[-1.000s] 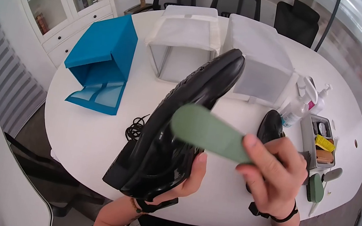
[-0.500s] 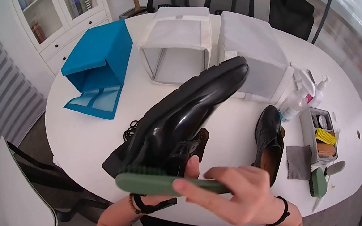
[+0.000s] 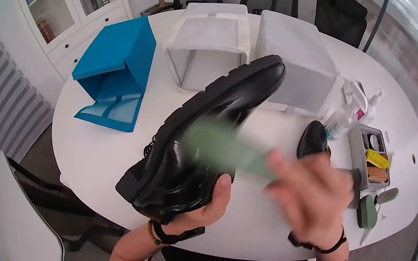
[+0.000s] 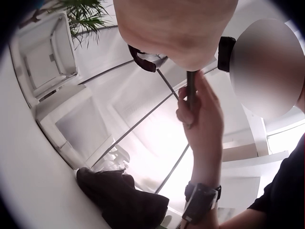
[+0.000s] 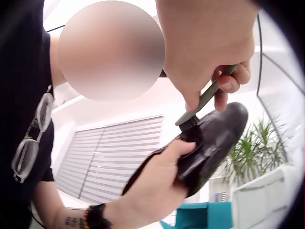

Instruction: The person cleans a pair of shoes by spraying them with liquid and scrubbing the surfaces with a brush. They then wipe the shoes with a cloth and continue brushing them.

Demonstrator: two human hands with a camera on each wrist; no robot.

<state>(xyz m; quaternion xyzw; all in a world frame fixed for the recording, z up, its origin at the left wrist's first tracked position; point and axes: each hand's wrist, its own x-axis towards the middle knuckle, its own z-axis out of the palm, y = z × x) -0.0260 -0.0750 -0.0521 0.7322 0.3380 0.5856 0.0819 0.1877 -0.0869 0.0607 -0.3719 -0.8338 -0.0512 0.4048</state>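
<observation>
My left hand [image 3: 207,207] grips a glossy black leather shoe [image 3: 155,188] by its heel end, the sole turned to the left and the toe pointing up and away. A green-backed brush [image 3: 228,149] is held in my right hand [image 3: 314,198], both blurred in the head view. Seen from the right wrist, the brush's dark bristles [image 5: 188,123] are right at the shoe's upper, close to the left thumb [image 5: 180,149]. The matching black shoe [image 3: 313,140] stands on the table, partly hidden behind the right hand.
On the right are a grey organizer box [image 3: 355,147] with a yellow brush [image 3: 377,159], spray bottle [image 3: 342,122], grey cloth [image 3: 356,191] and another green brush [image 3: 367,213]. A blue box [image 3: 121,60] and two whitish fabric boxes [image 3: 211,37] stand farther back on the white table [image 3: 87,165].
The green brush swung down toward the heel end, bristles showing, then back up to the shoe's middle with the right hand moving up and right. The left hand keeps its hold on the shoe.
</observation>
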